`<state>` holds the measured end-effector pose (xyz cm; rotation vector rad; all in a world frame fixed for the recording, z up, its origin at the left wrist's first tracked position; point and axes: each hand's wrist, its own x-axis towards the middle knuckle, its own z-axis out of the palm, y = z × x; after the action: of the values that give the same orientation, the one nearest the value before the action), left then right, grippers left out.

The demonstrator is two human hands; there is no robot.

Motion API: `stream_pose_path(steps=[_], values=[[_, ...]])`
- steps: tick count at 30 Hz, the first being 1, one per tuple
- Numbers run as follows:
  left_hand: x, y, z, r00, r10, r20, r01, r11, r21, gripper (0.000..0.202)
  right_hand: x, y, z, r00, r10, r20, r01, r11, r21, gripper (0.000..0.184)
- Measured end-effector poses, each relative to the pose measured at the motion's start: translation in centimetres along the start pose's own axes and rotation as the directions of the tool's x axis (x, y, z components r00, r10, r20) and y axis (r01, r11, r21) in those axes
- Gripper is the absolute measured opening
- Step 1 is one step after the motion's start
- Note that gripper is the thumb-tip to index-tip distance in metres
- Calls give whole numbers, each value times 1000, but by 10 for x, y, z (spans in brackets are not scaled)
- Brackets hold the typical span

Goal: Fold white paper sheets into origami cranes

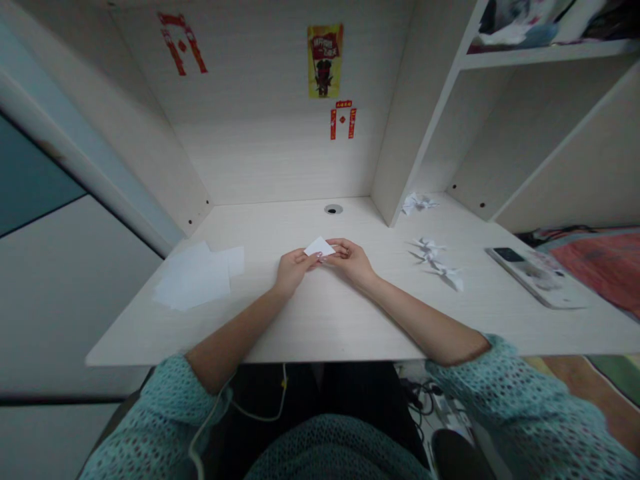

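A small piece of folded white paper [320, 247], its top edge coming to a point, is held between both hands above the middle of the desk. My left hand [294, 268] grips its left side, with the thumb on the near face. From the right, my right hand [351, 257] pinches the other side, its thumb close to the left one. The fingers behind the paper are partly hidden. Over on the left lie loose white paper sheets [193, 277], overlapping each other. Several folded white paper figures [427, 251] rest on the desk to the right of my right hand.
More folded paper pieces [419, 202] lie by the upright divider [425, 127]. A phone [535, 277] lies at the right, near a reddish cloth [600, 267]. A round cable hole [333, 209] is near the back panel. A white cable [260, 418] hangs below the desk's front edge.
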<state>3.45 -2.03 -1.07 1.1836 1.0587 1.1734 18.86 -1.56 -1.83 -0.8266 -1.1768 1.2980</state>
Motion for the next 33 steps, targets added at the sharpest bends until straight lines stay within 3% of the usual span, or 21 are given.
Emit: stream_pose_path(steps=[6, 12, 18, 23, 29, 33], values=[[-1, 1, 4, 999, 33, -4, -33, 999, -2, 34, -1, 0, 1, 999, -19, -38, 18, 999, -30, 44], [0, 1, 3, 994, 104, -31, -103, 994, 29, 30, -1, -1, 1, 994, 85, -75, -82, 996, 45, 41], [4, 2, -1, 994, 80, -68, -78, 997, 24, 33, 3, -6, -4, 990, 138, 18, -139, 988, 72, 38], [6, -2, -4, 997, 58, -56, -58, 998, 1, 36, 3, -3, -5, 998, 68, -14, -68, 998, -5, 36], [5, -2, -6, 992, 118, -47, -109, 982, 152, 41, 0, 3, -3, 998, -18, -61, 12, 996, -85, 32], [2, 1, -5, 994, 102, -47, -94, 983, 156, 42, -3, 0, -1, 996, -73, -49, 64, 985, -163, 29]])
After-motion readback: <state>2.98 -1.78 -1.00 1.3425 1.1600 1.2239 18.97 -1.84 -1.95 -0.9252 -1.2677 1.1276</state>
